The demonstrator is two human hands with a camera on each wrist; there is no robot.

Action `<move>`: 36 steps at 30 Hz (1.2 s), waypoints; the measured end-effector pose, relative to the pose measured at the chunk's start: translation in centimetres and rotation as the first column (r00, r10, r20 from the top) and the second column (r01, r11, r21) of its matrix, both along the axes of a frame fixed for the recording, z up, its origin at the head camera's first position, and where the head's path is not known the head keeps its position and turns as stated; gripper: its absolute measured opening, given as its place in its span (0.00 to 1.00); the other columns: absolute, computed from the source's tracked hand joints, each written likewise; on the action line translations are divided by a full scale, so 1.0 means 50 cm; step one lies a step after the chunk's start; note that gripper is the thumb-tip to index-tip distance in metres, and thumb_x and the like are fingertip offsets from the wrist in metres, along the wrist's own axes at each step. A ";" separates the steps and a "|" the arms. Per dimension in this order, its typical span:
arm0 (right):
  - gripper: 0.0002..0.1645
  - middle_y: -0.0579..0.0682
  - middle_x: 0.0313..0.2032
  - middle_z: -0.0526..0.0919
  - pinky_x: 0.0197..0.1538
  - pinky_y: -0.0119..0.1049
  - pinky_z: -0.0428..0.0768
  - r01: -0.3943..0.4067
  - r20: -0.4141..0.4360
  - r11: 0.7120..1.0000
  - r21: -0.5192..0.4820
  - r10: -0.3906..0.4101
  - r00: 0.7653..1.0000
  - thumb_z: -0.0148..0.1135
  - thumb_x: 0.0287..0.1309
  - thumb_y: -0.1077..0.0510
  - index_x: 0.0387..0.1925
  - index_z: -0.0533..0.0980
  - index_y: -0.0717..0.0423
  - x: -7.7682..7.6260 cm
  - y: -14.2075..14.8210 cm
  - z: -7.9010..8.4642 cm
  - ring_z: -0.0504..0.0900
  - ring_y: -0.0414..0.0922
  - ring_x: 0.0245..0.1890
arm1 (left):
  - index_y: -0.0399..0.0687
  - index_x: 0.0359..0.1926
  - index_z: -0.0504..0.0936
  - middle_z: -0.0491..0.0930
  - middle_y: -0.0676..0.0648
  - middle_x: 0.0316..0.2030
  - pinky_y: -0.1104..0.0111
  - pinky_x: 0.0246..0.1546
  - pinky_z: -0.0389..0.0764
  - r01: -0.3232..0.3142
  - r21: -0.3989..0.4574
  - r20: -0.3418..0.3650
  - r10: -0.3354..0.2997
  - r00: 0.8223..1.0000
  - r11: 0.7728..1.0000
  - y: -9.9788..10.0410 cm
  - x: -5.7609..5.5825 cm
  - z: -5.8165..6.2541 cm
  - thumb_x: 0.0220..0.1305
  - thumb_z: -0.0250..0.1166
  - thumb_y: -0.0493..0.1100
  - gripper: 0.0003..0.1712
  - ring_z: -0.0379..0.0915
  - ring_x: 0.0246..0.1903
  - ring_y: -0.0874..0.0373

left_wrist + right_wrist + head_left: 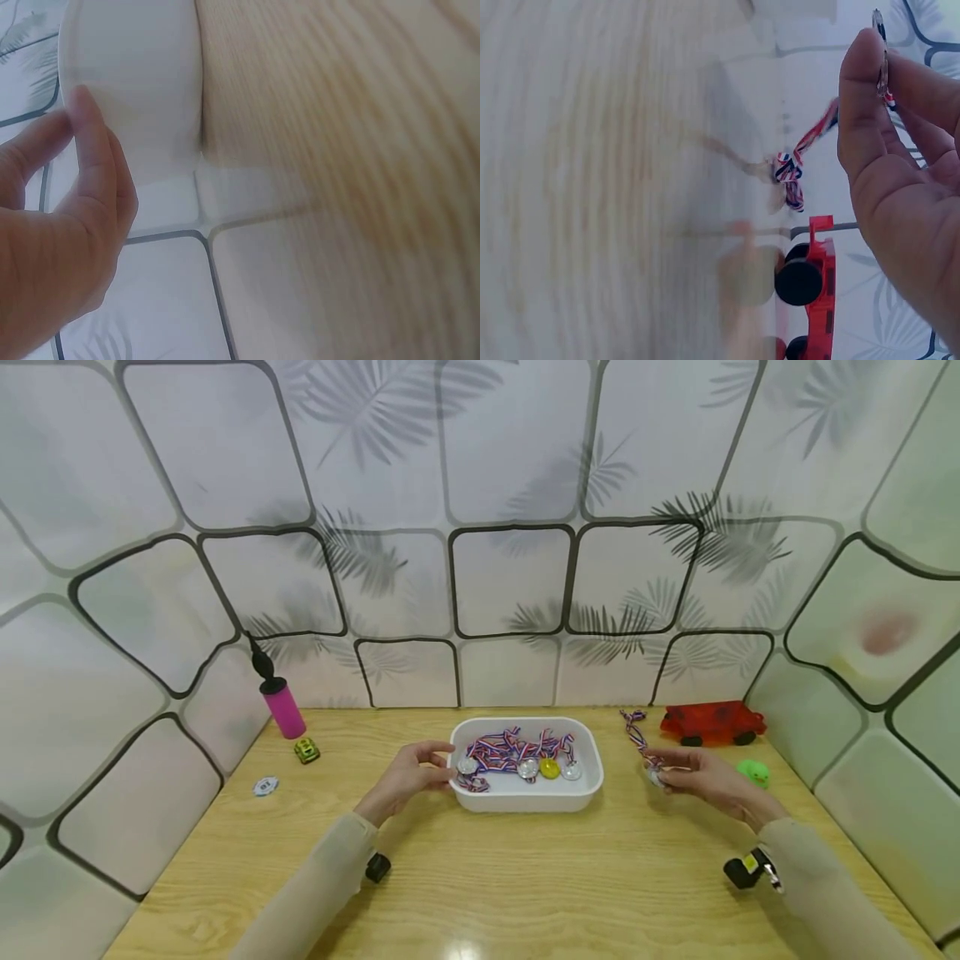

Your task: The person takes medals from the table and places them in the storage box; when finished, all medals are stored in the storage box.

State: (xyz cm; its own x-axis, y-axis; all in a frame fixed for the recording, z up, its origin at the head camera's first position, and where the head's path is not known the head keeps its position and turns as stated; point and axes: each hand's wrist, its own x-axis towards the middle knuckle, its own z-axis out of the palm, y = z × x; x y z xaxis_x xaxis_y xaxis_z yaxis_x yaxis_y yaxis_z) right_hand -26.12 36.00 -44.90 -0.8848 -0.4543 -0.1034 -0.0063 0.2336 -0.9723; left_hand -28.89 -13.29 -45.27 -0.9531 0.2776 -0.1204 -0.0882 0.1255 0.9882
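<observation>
A white plastic tub (525, 804) stands on the table, holding several medals with red, white and blue ribbons; silver discs and one gold medal (550, 768) show. At the tub's left end my left hand (408, 774) grips the rim with thumb and fingers, seen close up in the left wrist view. Right of the tub, my right hand (697, 781) pinches a silver medal (880, 56) by its disc between thumb and fingers. The medal's striped ribbon (634, 731) trails away to the back, its knotted end low by the table.
A red toy car (712, 723) and a green toy (753, 772) sit at the right. To the left are a pink cylinder pump (283, 710) with a black top, a small yellow toy car (307, 750) and a poker chip (266, 786). Patterned curtain walls (510, 585) enclose the table.
</observation>
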 end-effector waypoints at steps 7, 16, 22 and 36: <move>0.34 0.37 0.53 0.81 0.51 0.33 0.84 -0.004 -0.022 0.999 -0.051 0.003 1.000 0.57 0.68 0.63 0.70 0.59 0.69 -0.010 -0.017 0.006 0.80 0.34 0.53 | 0.31 0.61 0.73 0.74 0.45 0.35 0.60 0.41 0.87 0.002 -0.002 0.003 -0.002 1.000 1.000 0.000 0.000 0.000 0.57 0.66 0.25 0.29 0.77 0.30 0.59; 0.33 0.40 0.50 0.83 0.51 0.35 0.84 0.034 -0.018 0.997 -0.066 -0.035 0.999 0.59 0.66 0.63 0.67 0.62 0.73 -0.012 -0.033 0.022 0.82 0.36 0.49 | 0.30 0.61 0.72 0.74 0.45 0.35 0.57 0.42 0.87 0.007 -0.006 -0.009 -0.007 1.000 1.000 0.001 0.002 0.002 0.58 0.66 0.25 0.29 0.78 0.29 0.59; 0.36 0.38 0.54 0.80 0.49 0.35 0.85 0.041 -0.058 0.995 -0.096 -0.047 0.997 0.59 0.65 0.65 0.69 0.58 0.75 -0.015 -0.038 0.039 0.83 0.36 0.45 | 0.28 0.61 0.71 0.74 0.45 0.34 0.60 0.41 0.87 0.018 0.000 -0.026 -0.018 0.999 1.000 0.002 0.003 0.002 0.58 0.65 0.25 0.29 0.78 0.29 0.59; 0.42 0.33 0.57 0.75 0.49 0.30 0.84 0.120 -0.094 0.965 -0.234 -0.145 0.985 0.59 0.67 0.63 0.75 0.50 0.64 -0.028 -0.045 0.136 0.81 0.32 0.50 | 0.29 0.61 0.72 0.75 0.45 0.35 0.65 0.36 0.87 0.010 -0.020 -0.026 -0.011 1.000 1.000 0.003 0.009 0.008 0.58 0.66 0.26 0.29 0.79 0.28 0.59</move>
